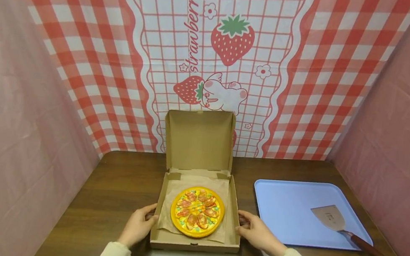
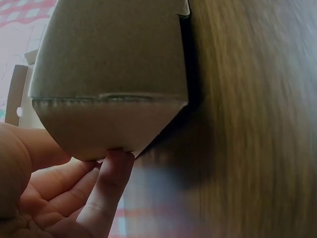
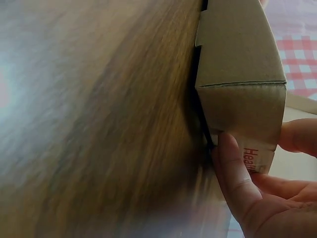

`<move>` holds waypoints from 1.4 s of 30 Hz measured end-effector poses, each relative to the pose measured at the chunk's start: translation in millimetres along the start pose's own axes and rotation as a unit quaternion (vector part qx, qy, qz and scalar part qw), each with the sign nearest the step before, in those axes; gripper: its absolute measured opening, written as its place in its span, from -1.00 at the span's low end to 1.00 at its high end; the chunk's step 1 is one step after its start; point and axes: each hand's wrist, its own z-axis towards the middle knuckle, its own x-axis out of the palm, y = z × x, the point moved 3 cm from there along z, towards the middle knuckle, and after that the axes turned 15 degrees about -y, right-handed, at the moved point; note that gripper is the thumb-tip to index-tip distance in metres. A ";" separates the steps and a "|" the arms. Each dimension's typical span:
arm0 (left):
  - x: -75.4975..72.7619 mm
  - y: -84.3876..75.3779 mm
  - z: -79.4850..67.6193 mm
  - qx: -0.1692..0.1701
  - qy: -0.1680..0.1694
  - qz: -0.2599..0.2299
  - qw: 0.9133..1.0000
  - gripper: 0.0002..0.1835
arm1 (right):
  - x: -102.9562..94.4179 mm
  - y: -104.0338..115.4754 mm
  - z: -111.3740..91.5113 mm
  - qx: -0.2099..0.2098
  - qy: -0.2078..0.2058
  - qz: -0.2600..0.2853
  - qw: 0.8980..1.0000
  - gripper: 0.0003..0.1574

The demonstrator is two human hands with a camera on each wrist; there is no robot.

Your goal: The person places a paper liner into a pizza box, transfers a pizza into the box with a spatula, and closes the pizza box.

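A brown cardboard pizza box (image 1: 194, 245) stands on the table with its lid (image 1: 199, 142) raised upright at the back. Inside, on crumpled brown paper (image 1: 165, 220), lies a round toy-like pizza (image 1: 197, 211) with a yellow rim and reddish toppings. My left hand (image 1: 138, 224) grips the box's left wall, thumb at the upper edge and fingers (image 2: 106, 188) against the outer side. On the opposite wall, my right hand (image 1: 257, 233) pinches in the same way, its fingers (image 3: 235, 173) low on the outside beside red printed letters.
To the right lies a light blue tray (image 1: 280, 204). A spatula (image 1: 331, 218) with a metal blade rests across it, its brown handle (image 1: 366, 247) jutting past the tray's edge. A red-and-white strawberry cloth (image 1: 233, 42) hangs behind the wooden table (image 1: 123, 178), with pink curtains at both sides.
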 end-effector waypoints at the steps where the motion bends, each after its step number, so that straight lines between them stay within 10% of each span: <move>1: 2.1 -1.2 0.0 0.002 0.001 0.000 1.000 -0.57 | -2.5 -0.7 -1.8 0.004 -0.001 0.002 1.000 -0.22; 29: 22.6 -14.1 0.2 0.026 0.045 -0.020 0.998 -0.52 | -32.1 -6.5 -11.9 0.025 0.004 0.020 0.999 -0.17; 42: 11.2 -30.9 55.2 0.007 0.001 0.001 1.000 -0.47 | -58.7 17.9 33.8 0.056 -0.117 -0.004 0.992 -0.37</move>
